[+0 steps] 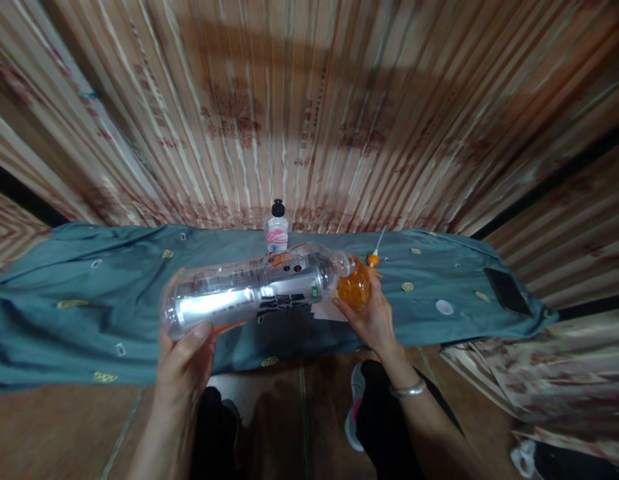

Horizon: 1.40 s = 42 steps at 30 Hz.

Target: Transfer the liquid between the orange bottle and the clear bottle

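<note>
Above the middle of the teal cloth (139,287), our left hand (186,357) grips the base of a clear bottle (259,290), its long axis roughly along the cloth's length, neck toward the right end. Our right hand (372,317) is closed around an orange container (353,288) at that neck; we cannot tell whether they touch. Behind, near the far edge, stands a black-capped bottle (278,233), partly hidden; an orange pump (373,259) lies beyond our right hand, a phone (508,291) near the right edge.

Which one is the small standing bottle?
Find the blue-green cloth, then its far edge along the curtain. The small bottle stands there, beyond the big bottle. Unlike that one and the orange container, it has a black cap.
</note>
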Tool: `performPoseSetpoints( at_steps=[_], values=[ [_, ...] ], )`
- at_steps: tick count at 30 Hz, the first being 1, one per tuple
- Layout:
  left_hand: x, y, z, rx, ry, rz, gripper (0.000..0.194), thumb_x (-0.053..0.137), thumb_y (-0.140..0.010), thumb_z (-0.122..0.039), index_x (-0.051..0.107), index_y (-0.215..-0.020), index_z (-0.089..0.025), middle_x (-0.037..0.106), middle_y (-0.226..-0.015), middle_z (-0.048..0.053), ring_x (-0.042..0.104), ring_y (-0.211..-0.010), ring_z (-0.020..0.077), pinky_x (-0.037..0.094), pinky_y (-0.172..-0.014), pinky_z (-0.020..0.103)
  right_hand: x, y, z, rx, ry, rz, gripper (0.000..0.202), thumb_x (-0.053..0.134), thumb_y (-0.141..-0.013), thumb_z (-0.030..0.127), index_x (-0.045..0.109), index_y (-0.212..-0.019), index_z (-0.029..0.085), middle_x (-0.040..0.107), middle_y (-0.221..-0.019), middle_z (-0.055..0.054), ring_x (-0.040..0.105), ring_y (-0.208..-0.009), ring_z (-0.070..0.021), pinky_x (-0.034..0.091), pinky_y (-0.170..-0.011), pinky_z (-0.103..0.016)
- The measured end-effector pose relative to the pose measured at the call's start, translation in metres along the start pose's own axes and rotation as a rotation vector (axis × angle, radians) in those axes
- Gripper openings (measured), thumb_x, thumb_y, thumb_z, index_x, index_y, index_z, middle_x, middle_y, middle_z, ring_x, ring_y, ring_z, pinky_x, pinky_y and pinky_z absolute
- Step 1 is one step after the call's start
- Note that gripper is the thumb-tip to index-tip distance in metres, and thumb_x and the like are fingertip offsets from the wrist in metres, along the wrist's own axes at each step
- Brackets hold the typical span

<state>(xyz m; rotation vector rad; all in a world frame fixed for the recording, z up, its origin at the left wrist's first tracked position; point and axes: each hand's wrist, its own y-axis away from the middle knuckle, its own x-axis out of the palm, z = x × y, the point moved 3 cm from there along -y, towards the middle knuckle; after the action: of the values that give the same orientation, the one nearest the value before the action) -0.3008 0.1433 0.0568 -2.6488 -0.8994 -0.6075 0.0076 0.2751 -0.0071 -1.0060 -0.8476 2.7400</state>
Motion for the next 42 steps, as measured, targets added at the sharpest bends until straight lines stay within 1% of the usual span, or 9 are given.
performPoseSetpoints(
  at_steps=[6,10,14,18,24,31,35,39,42],
  values=[
    [0.000,0.002,0.001,0.000,0.008,-0.023,0.071,0.099,-0.061,-0.038,0.080,-0.129,-0.036,0.078,-0.130,0.010,0.075,-0.114,0.0381,0.070,-0.087,0.052,0.002,0.001,-0.001,-0.002,0.007,-0.010,0.099,0.084,-0.084,0.064,0.042,-0.162,0.019,0.070,-0.150,-0.020,0.073,-0.134,-0.0372,0.062,-0.111,-0.054],
    [-0.002,0.002,0.002,0.010,0.023,-0.040,0.067,0.101,-0.057,-0.036,0.082,-0.122,-0.036,0.078,-0.128,0.007,0.074,-0.109,0.0324,0.070,-0.084,0.044,0.002,0.000,-0.002,0.000,0.027,-0.011,0.104,0.083,-0.084,0.067,0.040,-0.165,0.018,0.065,-0.157,-0.021,0.069,-0.140,-0.0376,0.060,-0.114,-0.056],
    [-0.002,0.001,0.005,0.016,0.041,-0.022,0.074,0.102,-0.055,-0.032,0.080,-0.125,-0.039,0.075,-0.131,0.004,0.071,-0.106,0.0274,0.069,-0.075,0.035,0.001,-0.003,0.001,-0.019,0.032,-0.014,0.102,0.083,-0.085,0.067,0.042,-0.165,0.018,0.063,-0.159,-0.021,0.066,-0.143,-0.0371,0.059,-0.116,-0.056],
    [0.002,0.002,0.005,0.062,0.042,-0.088,0.077,0.103,-0.051,-0.032,0.080,-0.124,-0.040,0.073,-0.127,0.001,0.067,-0.110,0.0244,0.065,-0.078,0.028,0.002,-0.003,0.002,-0.041,0.022,-0.008,0.098,0.083,-0.086,0.064,0.044,-0.165,0.020,0.065,-0.158,-0.019,0.066,-0.143,-0.0361,0.057,-0.119,-0.056],
    [0.007,0.002,0.000,0.060,0.022,-0.115,0.075,0.105,-0.047,-0.035,0.079,-0.118,-0.038,0.072,-0.120,-0.001,0.066,-0.104,0.0211,0.060,-0.085,0.027,0.003,-0.002,0.003,-0.049,0.023,-0.029,0.096,0.082,-0.086,0.065,0.046,-0.164,0.020,0.066,-0.156,-0.018,0.068,-0.141,-0.0355,0.059,-0.117,-0.056],
    [0.010,0.002,-0.001,0.041,0.031,-0.115,0.075,0.108,-0.045,-0.038,0.081,-0.115,-0.041,0.073,-0.119,-0.002,0.067,-0.102,0.0201,0.061,-0.083,0.025,0.003,-0.002,0.006,-0.046,0.014,-0.023,0.092,0.082,-0.088,0.060,0.048,-0.162,0.018,0.065,-0.157,-0.020,0.066,-0.144,-0.0358,0.057,-0.119,-0.056],
    [0.007,0.001,-0.001,0.051,0.041,-0.132,0.073,0.108,-0.044,-0.035,0.083,-0.113,-0.041,0.072,-0.118,-0.002,0.067,-0.102,0.0200,0.063,-0.081,0.024,0.003,-0.002,0.005,-0.043,0.022,-0.026,0.093,0.084,-0.087,0.059,0.047,-0.162,0.018,0.066,-0.157,-0.019,0.068,-0.142,-0.0356,0.059,-0.117,-0.055],
    [0.002,-0.001,0.001,0.043,0.041,-0.083,0.073,0.107,-0.048,-0.028,0.082,-0.116,-0.041,0.072,-0.120,-0.001,0.068,-0.104,0.0227,0.066,-0.080,0.030,0.003,-0.002,0.003,-0.045,0.024,-0.016,0.094,0.085,-0.086,0.057,0.046,-0.163,0.019,0.066,-0.157,-0.019,0.067,-0.142,-0.0360,0.059,-0.118,-0.055],
    [0.003,-0.001,0.001,0.034,0.061,-0.099,0.074,0.107,-0.047,-0.029,0.082,-0.116,-0.040,0.073,-0.120,-0.001,0.068,-0.105,0.0221,0.065,-0.081,0.028,0.003,-0.002,0.003,-0.056,0.017,-0.014,0.094,0.085,-0.087,0.056,0.046,-0.163,0.019,0.065,-0.157,-0.019,0.067,-0.143,-0.0360,0.058,-0.118,-0.056]
  ],
)
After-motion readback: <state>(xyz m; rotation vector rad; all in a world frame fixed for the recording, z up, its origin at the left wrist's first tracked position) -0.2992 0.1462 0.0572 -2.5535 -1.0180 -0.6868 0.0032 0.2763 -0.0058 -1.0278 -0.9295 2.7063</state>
